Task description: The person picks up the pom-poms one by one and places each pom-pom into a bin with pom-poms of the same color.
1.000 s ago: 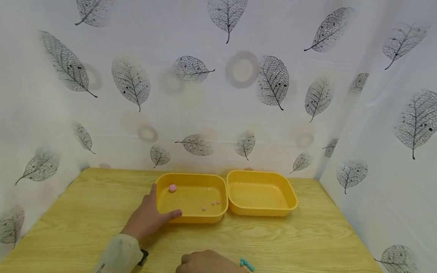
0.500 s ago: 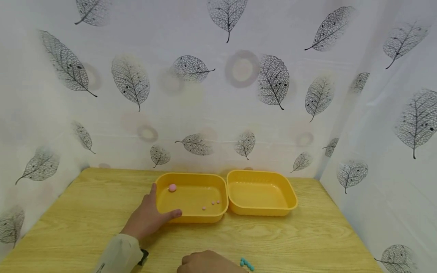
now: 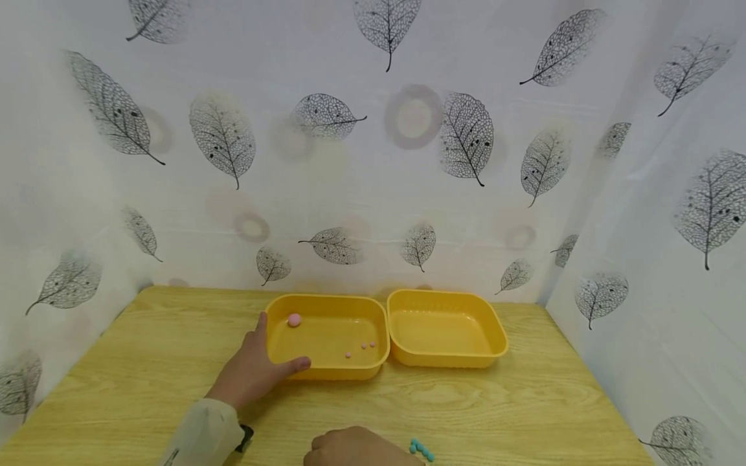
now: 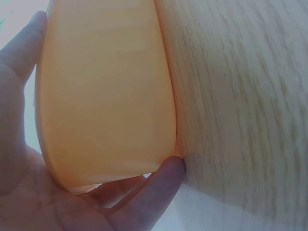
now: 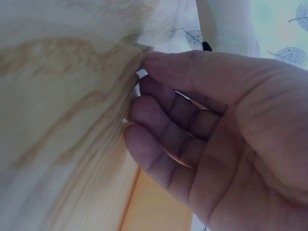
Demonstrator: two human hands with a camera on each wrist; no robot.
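One yellow tray (image 3: pixel 344 373) stands on the wood-grain table (image 3: pixel 501 408) in the head view, beside a second tray (image 3: pixel 449 360); it contains a pink ball (image 3: pixel 294 320) and three pink beads (image 3: pixel 364 346). The left hand (image 3: pixel 253 372) grips its left end. Teal beads (image 3: pixel 419 447) lie near the right hand (image 3: pixel 358 446). Left wrist view: thumb and fingers (image 4: pixel 159 192) span the tray end. Right wrist view: bent fingers meet the tabletop; whether they pinch anything cannot be determined.
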